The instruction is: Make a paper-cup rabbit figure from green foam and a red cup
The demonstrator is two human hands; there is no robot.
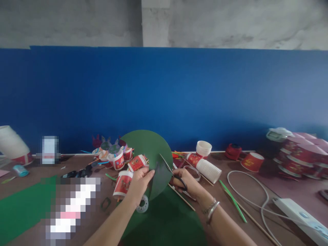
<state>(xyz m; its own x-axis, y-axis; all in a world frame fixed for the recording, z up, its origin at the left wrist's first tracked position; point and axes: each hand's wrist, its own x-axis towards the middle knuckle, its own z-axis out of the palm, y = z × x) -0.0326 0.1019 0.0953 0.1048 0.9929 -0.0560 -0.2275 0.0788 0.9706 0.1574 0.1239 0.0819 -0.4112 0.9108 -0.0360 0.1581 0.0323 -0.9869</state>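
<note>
A large round sheet of green paper [143, 145] stands raised in front of me, with a slit running into it. My left hand [142, 179] pinches its lower left part, thumb on the near face. In my right hand [186, 182] is a pair of scissors [167, 163], fingers through the dark handles. One blade lies across the right part of the sheet, pointing up and left. Red paper cups [123, 184] lie just left of my left hand, and a tape roll [142, 204] is below it.
Decorated cups [116, 160] stand at the back left. A cup stack [205, 168] lies right of the scissors. Farther right are a white cable, a power strip [302, 217] and piled red cups [302, 157]. Green paper [28, 212] lies at left; a blue wall [164, 95] rises behind.
</note>
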